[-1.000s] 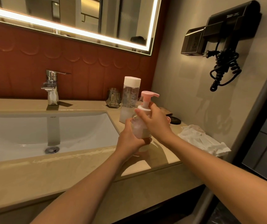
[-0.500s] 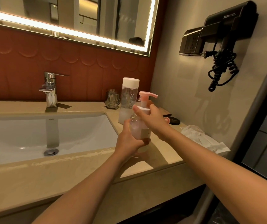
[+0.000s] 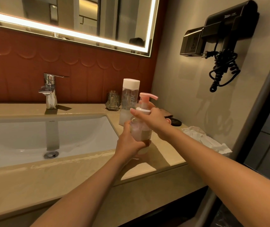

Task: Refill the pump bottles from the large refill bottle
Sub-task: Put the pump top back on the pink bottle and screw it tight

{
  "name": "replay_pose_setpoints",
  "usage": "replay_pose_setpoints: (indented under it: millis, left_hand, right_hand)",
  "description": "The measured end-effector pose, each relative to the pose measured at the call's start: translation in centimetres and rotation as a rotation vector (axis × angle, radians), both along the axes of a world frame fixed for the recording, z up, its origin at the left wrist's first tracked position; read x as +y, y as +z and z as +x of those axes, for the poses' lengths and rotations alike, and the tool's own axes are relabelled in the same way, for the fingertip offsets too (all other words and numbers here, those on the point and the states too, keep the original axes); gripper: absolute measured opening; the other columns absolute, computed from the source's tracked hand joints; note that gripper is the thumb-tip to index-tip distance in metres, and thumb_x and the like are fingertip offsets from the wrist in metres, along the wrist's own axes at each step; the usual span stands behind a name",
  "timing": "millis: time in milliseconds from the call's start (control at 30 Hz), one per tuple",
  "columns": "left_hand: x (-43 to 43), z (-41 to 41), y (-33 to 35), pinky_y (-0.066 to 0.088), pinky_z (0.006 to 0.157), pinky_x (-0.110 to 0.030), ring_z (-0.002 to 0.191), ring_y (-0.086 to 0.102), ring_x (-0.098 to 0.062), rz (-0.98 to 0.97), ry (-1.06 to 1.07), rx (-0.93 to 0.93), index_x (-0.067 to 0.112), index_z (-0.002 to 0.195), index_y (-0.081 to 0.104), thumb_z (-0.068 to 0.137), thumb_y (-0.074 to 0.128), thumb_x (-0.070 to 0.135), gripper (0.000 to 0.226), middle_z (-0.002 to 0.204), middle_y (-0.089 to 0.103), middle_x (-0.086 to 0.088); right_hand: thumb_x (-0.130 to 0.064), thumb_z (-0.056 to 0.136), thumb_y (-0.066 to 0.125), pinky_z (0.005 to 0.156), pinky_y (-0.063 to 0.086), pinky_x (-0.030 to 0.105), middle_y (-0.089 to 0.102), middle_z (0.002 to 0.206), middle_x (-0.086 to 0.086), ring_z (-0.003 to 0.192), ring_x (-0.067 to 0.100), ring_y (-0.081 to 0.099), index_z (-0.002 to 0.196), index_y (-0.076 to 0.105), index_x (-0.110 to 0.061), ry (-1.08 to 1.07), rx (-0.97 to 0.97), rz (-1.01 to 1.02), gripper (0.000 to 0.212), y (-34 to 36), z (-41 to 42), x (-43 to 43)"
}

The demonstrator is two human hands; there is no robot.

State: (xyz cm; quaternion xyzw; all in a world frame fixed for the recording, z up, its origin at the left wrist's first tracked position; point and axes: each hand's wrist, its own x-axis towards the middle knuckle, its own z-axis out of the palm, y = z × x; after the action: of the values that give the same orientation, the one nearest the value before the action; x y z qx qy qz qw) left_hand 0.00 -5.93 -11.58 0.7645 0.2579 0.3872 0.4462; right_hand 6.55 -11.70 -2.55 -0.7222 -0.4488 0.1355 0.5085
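Note:
A small clear pump bottle (image 3: 140, 130) with a pink pump head (image 3: 147, 97) stands on the beige counter (image 3: 88, 163) right of the sink. My left hand (image 3: 129, 141) grips its lower body. My right hand (image 3: 153, 122) wraps around the white collar below the pump head. Just behind stands the tall clear refill bottle (image 3: 128, 102), upright with its white cap on and a little liquid at the bottom. A second pump bottle is not visible to me.
A white sink (image 3: 32, 136) with a chrome faucet (image 3: 50, 90) fills the left. A glass tumbler (image 3: 113, 100) sits by the red wall. A black round lid (image 3: 176, 122) and crumpled white cloth (image 3: 206, 138) lie at right. A hair dryer (image 3: 224, 35) hangs on the wall.
My right hand has shifted slightly around the pump collar while the left hand keeps its hold on the bottle. The bottle stays in the same spot.

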Motion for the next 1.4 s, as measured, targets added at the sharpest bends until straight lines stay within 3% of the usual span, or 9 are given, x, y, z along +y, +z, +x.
replay_pose_setpoints:
  millis: [133,333,500,633,867,1033,1233,1333,1400]
  left_hand:
    - [0.0,0.3,-0.1,0.053,0.087,-0.038,0.113,0.055,-0.022,0.017,0.027,0.005,0.030,0.135,0.023,0.069,0.081,0.032,0.088,0.131,0.049,0.000]
    - [-0.2,0.3,0.5,0.046,0.076,-0.023,0.108,0.056,-0.020,0.022,0.084,0.011,0.025,0.138,0.026,0.089,0.055,0.038,0.058,0.130,0.051,-0.002]
    - [-0.4,-0.2,0.4,0.055,0.082,-0.035,0.105,0.056,-0.017,-0.031,-0.024,-0.035,0.029,0.134,0.027,0.071,0.078,0.034,0.081,0.121,0.051,0.007]
    - [-0.3,-0.6,0.1,0.053,0.087,-0.038,0.111,0.054,-0.021,0.015,-0.043,-0.010,0.029,0.132,0.024,0.069,0.080,0.027,0.085,0.129,0.049,0.000]
    - [-0.6,0.0,0.3,0.053,0.085,-0.035,0.110,0.057,-0.020,0.032,0.050,-0.004,0.028,0.135,0.024,0.071,0.079,0.033,0.084,0.127,0.052,0.000]
    - [-1.1,-0.2,1.0,0.049,0.082,-0.029,0.110,0.057,-0.021,0.008,0.113,0.020,0.026,0.139,0.025,0.087,0.051,0.045,0.061,0.129,0.052,-0.004]
    - [-0.9,-0.5,0.6,0.053,0.087,-0.039,0.111,0.055,-0.022,-0.015,0.009,-0.016,0.030,0.137,0.023,0.069,0.079,0.038,0.089,0.128,0.051,0.000]
    - [-0.5,-0.5,0.3,0.051,0.087,-0.035,0.114,0.053,-0.023,0.006,-0.012,0.010,0.030,0.137,0.020,0.068,0.081,0.030,0.092,0.133,0.047,-0.001]
    - [-0.3,-0.3,0.2,0.051,0.085,-0.033,0.113,0.054,-0.022,0.007,-0.004,0.021,0.031,0.137,0.019,0.070,0.080,0.028,0.091,0.132,0.047,-0.001]
  right_hand:
    - [-0.042,0.082,0.066,0.081,0.043,0.029,0.057,0.118,-0.001,0.109,0.017,0.054,0.125,0.054,-0.015,-0.118,-0.084,0.066,0.052,-0.5,-0.8,0.2]
    - [-0.045,0.096,0.041,0.106,0.031,0.053,0.055,0.129,0.005,0.123,0.024,0.048,0.130,0.045,-0.014,-0.362,-0.355,0.023,0.046,-2.0,-3.1,0.2]
    - [-0.047,0.083,0.063,0.097,0.031,0.030,0.041,0.140,-0.002,0.127,0.019,0.041,0.145,0.022,-0.025,-0.136,-0.070,0.138,0.077,-0.4,-1.5,-0.5]
    - [-0.037,0.079,0.069,0.086,0.039,0.026,0.051,0.118,-0.007,0.121,0.020,0.047,0.136,0.040,-0.024,0.097,0.110,0.026,0.065,0.4,0.2,-0.6]
    - [-0.047,0.080,0.067,0.095,0.041,0.036,0.053,0.129,0.001,0.113,0.018,0.051,0.132,0.042,-0.018,-0.206,-0.028,0.045,0.064,-0.8,-1.4,0.3]
    - [-0.058,0.082,0.057,0.104,0.035,0.050,0.052,0.128,0.002,0.120,0.024,0.049,0.129,0.035,-0.018,-0.394,-0.169,-0.031,0.066,-1.6,-2.6,1.1]
    - [-0.062,0.071,0.066,0.107,0.031,0.050,0.037,0.142,0.002,0.133,0.027,0.035,0.141,0.020,-0.022,-0.243,-0.042,0.061,0.093,-0.2,-0.9,1.1]
    - [-0.044,0.078,0.069,0.081,0.044,0.024,0.050,0.117,-0.004,0.119,0.019,0.049,0.128,0.045,-0.021,0.028,0.007,0.059,0.060,0.7,-0.1,0.4]
    - [-0.043,0.081,0.066,0.066,0.039,0.017,0.055,0.104,-0.004,0.110,0.021,0.056,0.108,0.059,-0.021,0.063,0.001,0.022,0.036,1.0,-0.2,-0.1]
